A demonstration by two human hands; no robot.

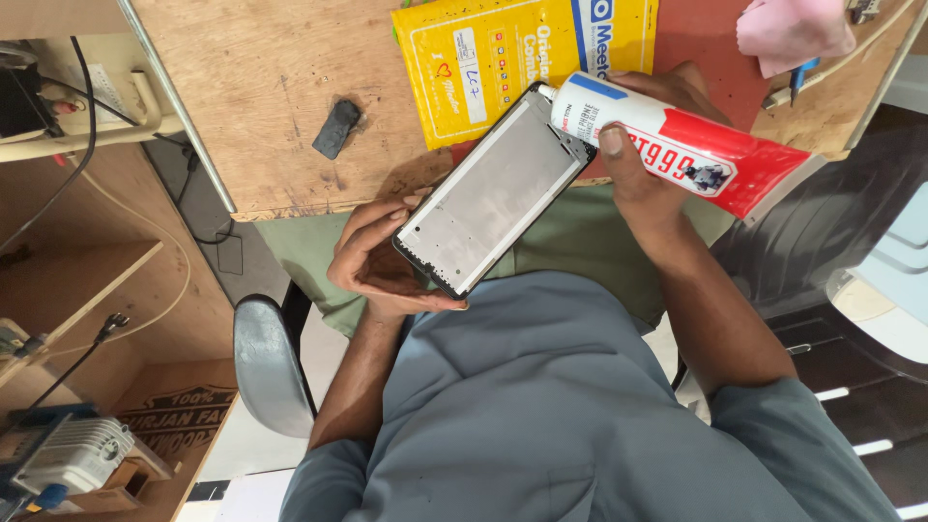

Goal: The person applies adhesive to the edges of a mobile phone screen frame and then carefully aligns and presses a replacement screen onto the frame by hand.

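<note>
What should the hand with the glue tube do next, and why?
Probably squeeze gently and trail the tube along the phone frame edge: the right hand has its nozzle at the top corner, and the left hand steadies the frame.

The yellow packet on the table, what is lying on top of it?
The glue tube's nozzle end and the phone frame's top corner overlap the yellow packet. Its lower right corner beneath them is hidden.

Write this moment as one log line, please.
left hand: holds phone frame | right hand: holds glue tube, nozzle at frame's top edge | yellow packet on table
</note>
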